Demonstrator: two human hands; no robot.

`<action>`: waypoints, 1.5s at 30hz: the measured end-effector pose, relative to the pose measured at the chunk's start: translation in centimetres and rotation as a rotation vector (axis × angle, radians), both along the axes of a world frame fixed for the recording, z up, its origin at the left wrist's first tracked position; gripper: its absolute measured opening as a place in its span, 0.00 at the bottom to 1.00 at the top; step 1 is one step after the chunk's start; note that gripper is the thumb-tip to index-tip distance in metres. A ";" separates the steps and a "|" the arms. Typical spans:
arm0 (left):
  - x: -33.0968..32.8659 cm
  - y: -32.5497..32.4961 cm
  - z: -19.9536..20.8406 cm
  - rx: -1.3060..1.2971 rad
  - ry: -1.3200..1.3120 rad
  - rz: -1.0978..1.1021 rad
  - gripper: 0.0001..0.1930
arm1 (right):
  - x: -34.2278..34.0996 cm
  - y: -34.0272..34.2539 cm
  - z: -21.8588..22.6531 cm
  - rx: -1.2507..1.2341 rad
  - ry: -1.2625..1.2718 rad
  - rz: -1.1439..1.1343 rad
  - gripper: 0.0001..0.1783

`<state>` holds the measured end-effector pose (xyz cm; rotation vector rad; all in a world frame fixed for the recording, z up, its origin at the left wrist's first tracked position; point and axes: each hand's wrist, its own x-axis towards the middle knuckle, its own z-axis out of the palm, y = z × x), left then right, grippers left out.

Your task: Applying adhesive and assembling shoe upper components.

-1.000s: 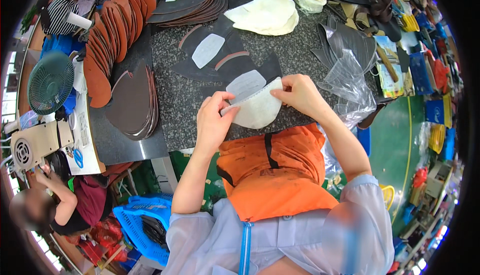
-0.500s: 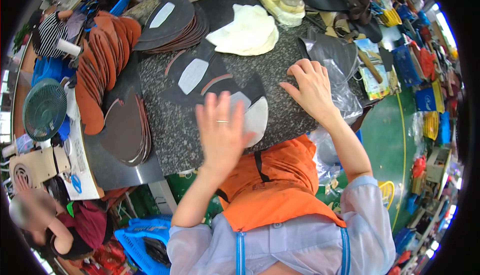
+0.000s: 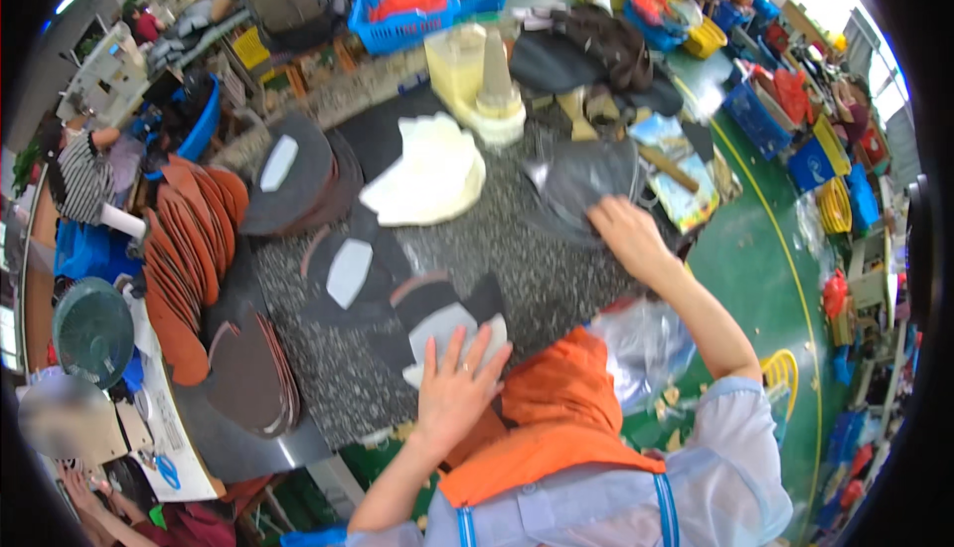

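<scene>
My left hand (image 3: 459,383) lies with fingers spread over a pale grey patch (image 3: 435,327) and a white piece (image 3: 409,376) on a dark shoe-upper piece (image 3: 485,301), near the table's front edge. My right hand (image 3: 631,239) reaches to the right side, fingertips on the near edge of black leather-like pieces (image 3: 586,177); its fingers look loosely bent, not closed round anything. Another dark upper piece (image 3: 383,261) with a pale patch (image 3: 350,274) lies left of my left hand. A pile of white cut pieces (image 3: 422,174) sits farther back.
A glue pot (image 3: 459,60) with a pale cone stands at the back. Brown stacked pieces (image 3: 189,249), a dark stack (image 3: 288,174) and dark brown pieces (image 3: 248,378) lie left. A wooden-handled tool (image 3: 668,167) lies right. Clear plastic (image 3: 646,348) hangs by the front edge.
My view has tilted up. My left hand has come down onto the pale patch. My right hand has moved to the black pieces, and the clear plastic no longer lies over that part of the table.
</scene>
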<state>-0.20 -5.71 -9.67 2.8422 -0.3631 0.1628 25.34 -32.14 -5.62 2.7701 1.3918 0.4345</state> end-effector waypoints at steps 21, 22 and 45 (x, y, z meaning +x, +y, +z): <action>4.8 -1.4 3.6 -0.581 -0.278 0.273 0.11 | -9.6 9.6 -0.4 0.644 1.311 0.025 0.10; 4.7 -1.0 4.1 -0.455 -0.296 0.261 0.09 | -9.8 9.9 0.1 0.577 1.206 0.082 0.10; 3.9 1.3 1.7 -1.199 -0.167 0.547 0.09 | -11.9 15.3 -0.1 0.766 1.339 0.032 0.13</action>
